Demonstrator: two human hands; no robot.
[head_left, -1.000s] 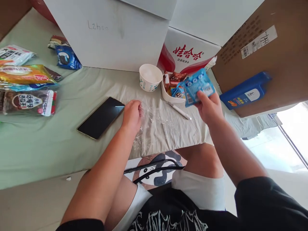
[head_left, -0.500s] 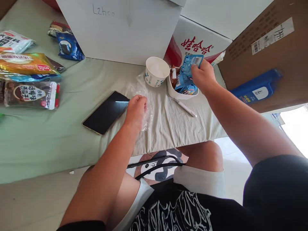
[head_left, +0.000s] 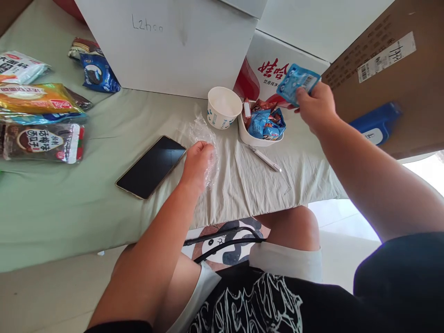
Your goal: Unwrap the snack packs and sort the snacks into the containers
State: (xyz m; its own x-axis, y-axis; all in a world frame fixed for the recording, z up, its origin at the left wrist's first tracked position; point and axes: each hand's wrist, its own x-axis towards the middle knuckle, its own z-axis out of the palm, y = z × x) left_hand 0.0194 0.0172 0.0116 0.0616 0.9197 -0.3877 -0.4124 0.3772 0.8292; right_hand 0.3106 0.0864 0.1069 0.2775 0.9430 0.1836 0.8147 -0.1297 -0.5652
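My right hand [head_left: 317,104] is closed on a flat light-blue packet [head_left: 298,84], held in the air to the right of a white tub [head_left: 258,140]. Several small blue and brown snack packets [head_left: 262,121] fill that tub. On the cloth, my left hand [head_left: 200,162] is closed on a crumpled clear plastic bag [head_left: 212,173], which spreads out beside and behind it. A white paper cup [head_left: 224,108] stands upright just beyond the bag. Left of my left hand lies a dark-screened phone [head_left: 151,167].
A white pen-like tool [head_left: 266,159] lies in front of the tub. Snack bags [head_left: 41,142] are grouped at the left, with a blue bag [head_left: 99,74] behind. White cartons [head_left: 166,51] and a brown cardboard box [head_left: 374,88] bound the back and right.
My right hand has lifted the light-blue packet out from over the tub, up and to the right. My left hand stays at the plastic bag. The view has shifted slightly.
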